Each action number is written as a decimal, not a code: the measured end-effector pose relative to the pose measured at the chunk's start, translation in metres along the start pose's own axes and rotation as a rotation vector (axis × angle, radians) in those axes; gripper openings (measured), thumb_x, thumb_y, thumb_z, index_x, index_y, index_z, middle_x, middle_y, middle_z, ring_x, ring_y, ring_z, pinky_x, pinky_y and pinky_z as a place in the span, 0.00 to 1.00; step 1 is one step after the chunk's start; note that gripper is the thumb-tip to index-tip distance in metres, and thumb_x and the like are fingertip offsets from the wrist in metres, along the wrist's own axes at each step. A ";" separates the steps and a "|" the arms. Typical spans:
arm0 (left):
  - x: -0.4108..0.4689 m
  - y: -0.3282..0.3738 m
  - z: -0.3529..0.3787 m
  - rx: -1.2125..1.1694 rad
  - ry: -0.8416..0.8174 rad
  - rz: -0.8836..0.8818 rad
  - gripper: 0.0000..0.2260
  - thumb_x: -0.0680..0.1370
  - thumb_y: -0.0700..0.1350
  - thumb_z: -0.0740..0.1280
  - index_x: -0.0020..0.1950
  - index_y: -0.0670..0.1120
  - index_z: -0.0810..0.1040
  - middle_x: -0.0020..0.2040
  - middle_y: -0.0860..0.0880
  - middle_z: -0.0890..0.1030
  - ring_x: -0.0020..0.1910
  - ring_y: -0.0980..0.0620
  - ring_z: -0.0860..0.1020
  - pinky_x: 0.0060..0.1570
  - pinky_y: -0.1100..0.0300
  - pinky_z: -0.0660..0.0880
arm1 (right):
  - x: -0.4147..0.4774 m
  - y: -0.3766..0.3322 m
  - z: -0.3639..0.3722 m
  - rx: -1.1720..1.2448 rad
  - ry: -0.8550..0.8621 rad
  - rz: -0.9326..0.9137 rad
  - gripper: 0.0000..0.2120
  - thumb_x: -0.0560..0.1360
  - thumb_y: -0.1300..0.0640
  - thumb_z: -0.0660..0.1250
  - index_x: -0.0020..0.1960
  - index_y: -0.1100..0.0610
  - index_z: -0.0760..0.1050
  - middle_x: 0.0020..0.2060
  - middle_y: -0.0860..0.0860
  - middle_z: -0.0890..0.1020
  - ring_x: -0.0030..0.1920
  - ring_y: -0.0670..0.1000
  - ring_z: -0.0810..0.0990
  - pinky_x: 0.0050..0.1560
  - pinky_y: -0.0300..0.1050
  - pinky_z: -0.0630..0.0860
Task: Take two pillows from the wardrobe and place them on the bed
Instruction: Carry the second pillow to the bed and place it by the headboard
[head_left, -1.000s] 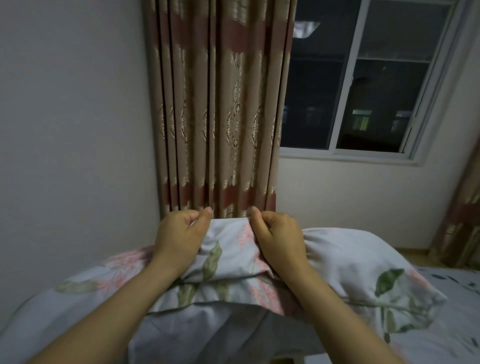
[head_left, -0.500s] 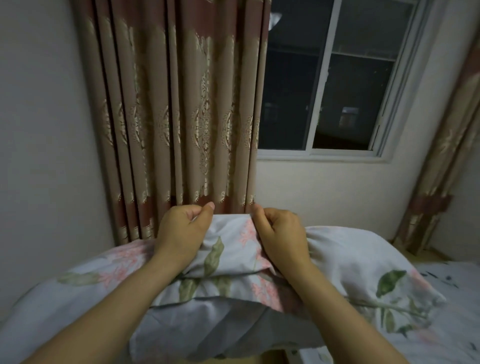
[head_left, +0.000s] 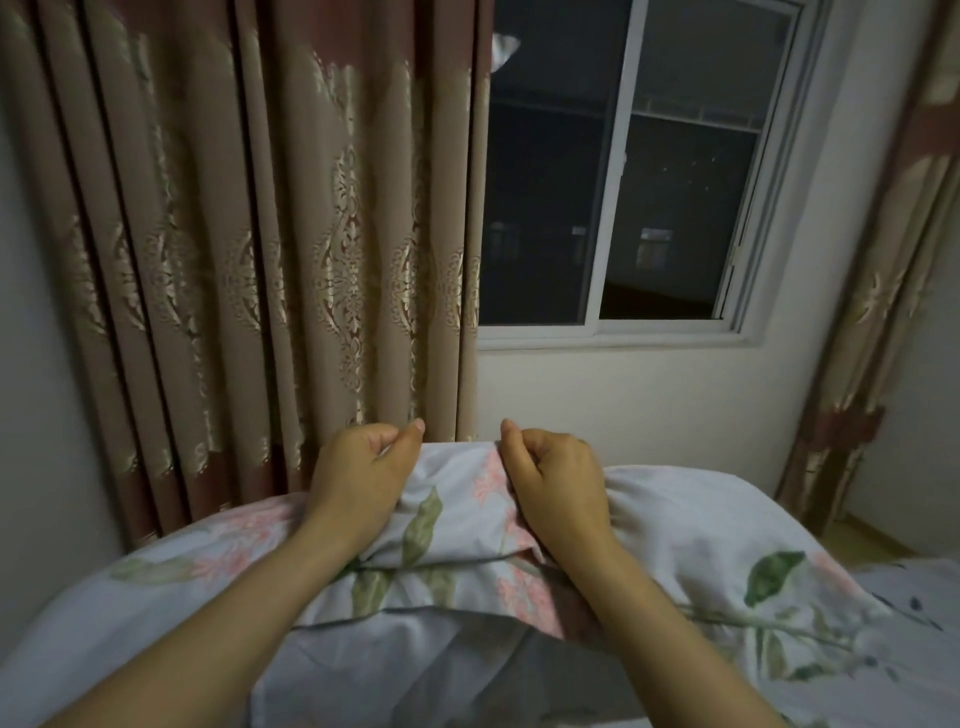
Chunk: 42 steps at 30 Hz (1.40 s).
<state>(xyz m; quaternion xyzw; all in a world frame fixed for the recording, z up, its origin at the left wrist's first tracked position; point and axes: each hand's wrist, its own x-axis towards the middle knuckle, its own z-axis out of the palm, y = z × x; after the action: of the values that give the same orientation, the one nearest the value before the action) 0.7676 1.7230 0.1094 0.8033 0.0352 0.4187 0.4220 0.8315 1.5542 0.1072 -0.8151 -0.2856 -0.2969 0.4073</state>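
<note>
A long pillow (head_left: 717, 540) in a pale grey cover with pink flowers and green leaves is held up in front of me, stretching across the lower frame. My left hand (head_left: 358, 467) grips its top edge left of centre. My right hand (head_left: 556, 478) grips the same edge just to the right. Both fists are closed on the fabric, with a bunched fold between them. A plain grey flap of the cover hangs below my forearms. A patch of the bed (head_left: 914, 587) with a grey printed sheet shows at the lower right. The wardrobe and a second pillow are out of view.
A brown patterned curtain (head_left: 249, 249) hangs straight ahead on the left. A dark sliding window (head_left: 613, 182) sits right of it above a white wall. Another curtain (head_left: 883, 291) hangs at the far right. A grey wall (head_left: 31, 467) closes the left side.
My view has swung left and moved closer to the curtain and window. Both hands keep the same grip on the pillow's top edge.
</note>
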 end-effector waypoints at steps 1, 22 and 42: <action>0.012 -0.005 0.010 -0.001 0.003 0.007 0.25 0.76 0.49 0.66 0.23 0.47 0.58 0.19 0.52 0.57 0.21 0.56 0.57 0.24 0.60 0.56 | 0.012 0.010 0.005 -0.002 0.006 0.003 0.25 0.75 0.46 0.56 0.22 0.53 0.56 0.17 0.48 0.62 0.24 0.51 0.64 0.30 0.46 0.62; 0.287 -0.172 0.160 -0.195 -0.192 0.101 0.24 0.74 0.52 0.65 0.23 0.45 0.60 0.21 0.52 0.57 0.22 0.56 0.58 0.26 0.59 0.59 | 0.231 0.140 0.161 -0.237 0.147 0.141 0.27 0.78 0.49 0.58 0.23 0.52 0.55 0.18 0.47 0.63 0.22 0.48 0.63 0.29 0.46 0.58; 0.454 -0.230 0.413 -0.332 -0.433 0.153 0.24 0.76 0.48 0.65 0.23 0.45 0.62 0.23 0.47 0.59 0.23 0.54 0.59 0.28 0.58 0.59 | 0.379 0.357 0.186 -0.421 0.281 0.314 0.26 0.79 0.49 0.58 0.23 0.53 0.57 0.18 0.48 0.64 0.22 0.47 0.63 0.28 0.45 0.59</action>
<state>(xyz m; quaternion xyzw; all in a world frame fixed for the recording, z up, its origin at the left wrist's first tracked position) 1.4201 1.7888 0.1172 0.7943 -0.1855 0.2681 0.5126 1.3806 1.6138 0.1108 -0.8669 -0.0292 -0.3928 0.3056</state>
